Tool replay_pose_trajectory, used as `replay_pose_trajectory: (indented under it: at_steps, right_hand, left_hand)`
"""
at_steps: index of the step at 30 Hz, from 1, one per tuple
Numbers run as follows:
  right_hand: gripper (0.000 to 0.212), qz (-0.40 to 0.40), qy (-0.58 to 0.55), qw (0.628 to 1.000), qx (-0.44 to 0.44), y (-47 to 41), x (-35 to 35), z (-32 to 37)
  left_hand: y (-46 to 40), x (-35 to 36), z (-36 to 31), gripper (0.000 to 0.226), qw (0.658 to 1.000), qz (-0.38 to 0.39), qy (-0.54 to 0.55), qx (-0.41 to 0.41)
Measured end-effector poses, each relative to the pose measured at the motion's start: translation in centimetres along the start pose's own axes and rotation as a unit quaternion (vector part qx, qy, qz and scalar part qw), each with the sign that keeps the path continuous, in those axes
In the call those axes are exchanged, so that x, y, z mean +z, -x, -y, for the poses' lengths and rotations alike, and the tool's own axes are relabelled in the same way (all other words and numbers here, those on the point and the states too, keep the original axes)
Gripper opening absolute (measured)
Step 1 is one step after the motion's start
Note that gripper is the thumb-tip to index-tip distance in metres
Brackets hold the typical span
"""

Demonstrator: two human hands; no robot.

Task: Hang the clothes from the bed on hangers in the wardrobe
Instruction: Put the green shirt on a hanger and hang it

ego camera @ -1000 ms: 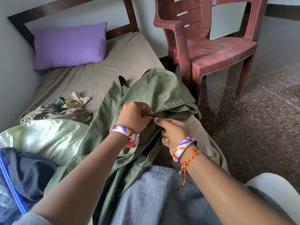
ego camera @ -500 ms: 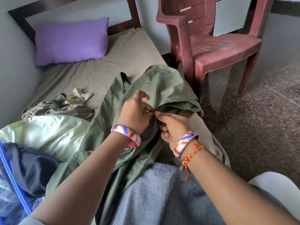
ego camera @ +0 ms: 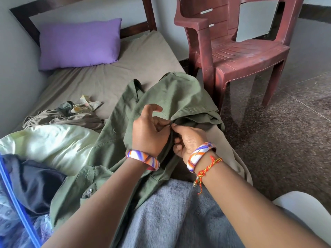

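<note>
An olive green shirt [ego camera: 175, 93] lies spread over the bed's near right edge. My left hand [ego camera: 148, 133] pinches its front edge with thumb and a finger, the forefinger raised. My right hand [ego camera: 188, 140] pinches the same edge right beside it, fingertips touching the left hand's. A pale green satin garment [ego camera: 53, 145], a dark navy garment [ego camera: 35, 185], a brown garment [ego camera: 59, 119] and a small patterned cloth [ego camera: 86, 104] lie on the bed to the left. No hanger or wardrobe is in view.
The bed [ego camera: 100, 81] has a brown sheet and a purple pillow [ego camera: 78, 43] at its head against the wall. A dark red plastic chair [ego camera: 238, 51] stands on the speckled floor right of the bed. A white rounded object [ego camera: 300, 208] shows at the lower right.
My left forefinger has lifted away from the shirt's edge while both hands keep pinching it. The view has drifted slightly; the shirt has hardly moved.
</note>
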State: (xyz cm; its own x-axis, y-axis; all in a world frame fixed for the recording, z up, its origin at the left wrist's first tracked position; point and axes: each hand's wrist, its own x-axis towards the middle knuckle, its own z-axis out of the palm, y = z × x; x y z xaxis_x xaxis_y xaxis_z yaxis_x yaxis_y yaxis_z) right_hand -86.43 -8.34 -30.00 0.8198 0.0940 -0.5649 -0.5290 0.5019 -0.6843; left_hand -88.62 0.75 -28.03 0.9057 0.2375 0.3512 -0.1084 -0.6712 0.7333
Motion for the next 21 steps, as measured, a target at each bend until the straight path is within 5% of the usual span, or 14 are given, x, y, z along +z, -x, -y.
replay_pose_trajectory:
  at_steps: [4,9,15,21]
  right_hand:
    - [0.028,-0.005,0.038,0.999,-0.007,-0.4,-0.6,-0.2]
    - [0.025,-0.001,0.090,0.995,-0.052,0.0,-0.9,-0.1]
    - [0.030,0.006,0.087,0.995,-0.045,0.4,-1.2,-0.3]
    - [0.015,0.022,0.073,0.996,-0.056,0.3,-1.8,-0.8]
  left_hand:
    - [-0.3,-0.5,0.2,0.031,0.997,0.056,0.016,-0.050]
    - [-1.1,-1.1,0.2,0.041,0.946,0.081,0.217,-0.226]
    - [-1.3,-1.0,0.4,0.052,0.986,0.109,0.010,-0.125]
    - [-2.2,-1.9,0.4,0.025,0.966,0.235,0.039,-0.103]
